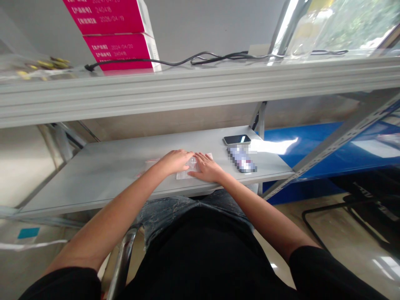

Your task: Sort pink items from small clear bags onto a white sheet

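My left hand (177,161) rests low over the shelf with fingers stretched towards the right and the thumb apart from them. My right hand (206,167) lies nearly flat, its fingers spread and pointing away and to the left. In the small gap between both hands shows a clear plastic piece (193,163); its kind is too small to make out. Beneath the hands is a white sheet or packet (183,175), partly covered by them. A flat packet with a reddish edge (149,163) sticks out behind my left wrist.
The hands are over a grey shelf board (103,166). Right of them lie a dark phone (236,139) and a second, pixelated device (242,159). An upper shelf edge (200,89) crosses above, bearing pink boxes (121,52) and a black cable (175,63). A metal post (337,129) stands right.
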Demonstrator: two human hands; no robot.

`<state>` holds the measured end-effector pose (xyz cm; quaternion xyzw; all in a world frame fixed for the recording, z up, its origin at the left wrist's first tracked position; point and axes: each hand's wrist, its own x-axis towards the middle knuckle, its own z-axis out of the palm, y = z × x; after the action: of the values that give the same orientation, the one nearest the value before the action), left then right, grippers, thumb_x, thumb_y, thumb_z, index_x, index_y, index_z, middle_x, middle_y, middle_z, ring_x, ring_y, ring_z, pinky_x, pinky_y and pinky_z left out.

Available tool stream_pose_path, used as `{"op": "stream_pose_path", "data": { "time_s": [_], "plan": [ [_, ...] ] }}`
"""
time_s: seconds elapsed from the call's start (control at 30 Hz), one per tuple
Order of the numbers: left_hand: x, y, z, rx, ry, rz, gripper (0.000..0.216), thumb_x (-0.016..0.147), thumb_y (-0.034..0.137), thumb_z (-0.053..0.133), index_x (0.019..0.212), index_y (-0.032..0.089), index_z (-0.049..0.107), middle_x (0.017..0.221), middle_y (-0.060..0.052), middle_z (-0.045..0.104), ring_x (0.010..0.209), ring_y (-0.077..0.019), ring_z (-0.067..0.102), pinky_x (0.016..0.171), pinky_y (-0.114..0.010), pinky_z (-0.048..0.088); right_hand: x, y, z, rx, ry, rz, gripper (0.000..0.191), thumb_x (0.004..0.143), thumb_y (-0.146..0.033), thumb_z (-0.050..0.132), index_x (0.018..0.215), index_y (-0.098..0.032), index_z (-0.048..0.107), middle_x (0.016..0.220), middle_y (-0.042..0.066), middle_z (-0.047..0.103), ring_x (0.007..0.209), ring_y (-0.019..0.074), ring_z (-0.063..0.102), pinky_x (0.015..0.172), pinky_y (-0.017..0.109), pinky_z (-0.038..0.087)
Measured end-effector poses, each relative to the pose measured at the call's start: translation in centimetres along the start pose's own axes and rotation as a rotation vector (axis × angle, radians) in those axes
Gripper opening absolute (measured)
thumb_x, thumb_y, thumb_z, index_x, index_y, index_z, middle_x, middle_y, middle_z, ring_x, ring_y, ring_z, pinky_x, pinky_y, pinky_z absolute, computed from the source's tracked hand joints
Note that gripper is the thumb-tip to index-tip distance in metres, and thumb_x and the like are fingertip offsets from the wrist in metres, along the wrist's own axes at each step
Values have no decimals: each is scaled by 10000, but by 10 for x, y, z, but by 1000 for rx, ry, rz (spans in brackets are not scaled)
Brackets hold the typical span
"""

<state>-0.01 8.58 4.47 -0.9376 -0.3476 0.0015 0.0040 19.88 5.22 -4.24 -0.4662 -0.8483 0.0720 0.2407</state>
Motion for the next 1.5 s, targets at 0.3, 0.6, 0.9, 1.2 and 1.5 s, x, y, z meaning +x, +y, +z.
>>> {"op": "stream_pose_path", "data": {
  "time_s": [0.3,0.6,0.9,1.2,1.5],
  "plan": [
    [-5,2,-2,12,-14,29,337,828,240,651,1158,205,708,1141,-108,692,1089,-279,626,950,-363,462,-2,0,0,-19,8,-32,717,963,-623,534,1492,-146,449,1543,221,452,1462,374,375,1201,587,266],
    [-8,-4,-6,-21,70,63,440,842,207,642,1280,163,638,1244,-129,606,1194,-261,567,1052,-342,426,-1,0,1,-82,-58,-24,794,993,-663,430,1543,-92,398,1602,237,379,1509,408,308,1228,587,230],
    [-8,-4,-6,15,58,92,327,851,183,647,1173,145,688,1355,-145,546,1263,-275,539,1105,-360,406,-1,-3,-3,-46,-45,-11,794,977,-649,480,1551,-113,365,1584,231,404,1495,388,331,1219,577,240],
    [-5,-50,-12,-367,230,-30,355,840,352,699,1156,189,695,1232,-94,658,1162,-246,619,1057,-361,456,0,0,-3,19,-51,-6,843,961,-664,507,1557,-90,343,1575,238,414,1505,382,323,1236,551,230],
    [-4,-74,12,-1132,296,-190,408,893,523,662,1113,182,705,1201,-107,715,1121,-234,666,986,-405,536,0,5,-9,337,161,104,610,995,-535,500,1475,-159,473,1517,181,509,1470,314,401,1203,493,325]
  ]
}}
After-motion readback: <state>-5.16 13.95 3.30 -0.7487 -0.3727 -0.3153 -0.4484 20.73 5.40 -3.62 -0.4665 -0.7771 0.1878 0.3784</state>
